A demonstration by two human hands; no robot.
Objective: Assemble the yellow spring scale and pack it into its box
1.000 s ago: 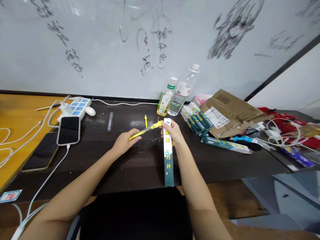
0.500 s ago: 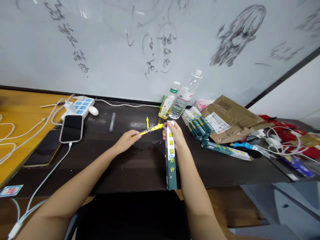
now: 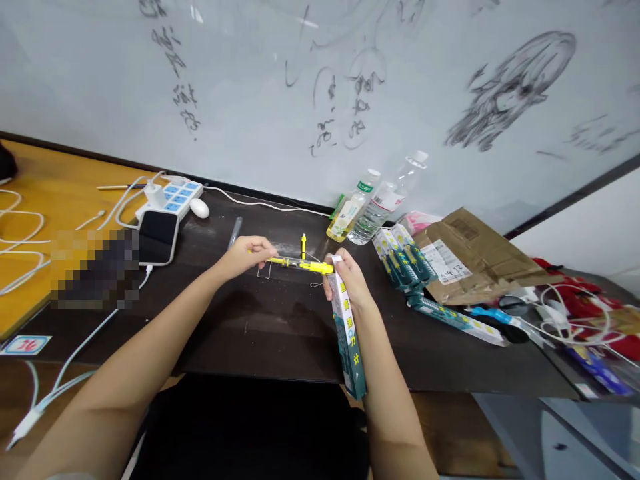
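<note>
My left hand (image 3: 245, 253) pinches one end of a thin yellow and clear tube-shaped spring scale (image 3: 300, 265), held level just above the dark table (image 3: 280, 333); a wire hook hangs from it near my fingers. My right hand (image 3: 345, 280) grips the top of a long narrow green and white box (image 3: 349, 333), which slants down toward me. The scale's yellow end sits at the box's open mouth. A small yellow piece (image 3: 303, 243) stands on the table just behind the scale.
Several similar green boxes (image 3: 403, 257) lie to the right beside a torn cardboard package (image 3: 465, 257). Two plastic bottles (image 3: 373, 207) stand against the whiteboard. At the left are a phone (image 3: 158, 237) on a cable, a power strip (image 3: 173, 197) and a clear tube (image 3: 235, 230).
My left hand has drawn the scale leftward, further out of the box, and levelled it. The box has tilted more in my right hand. The camera has swung to the left.
</note>
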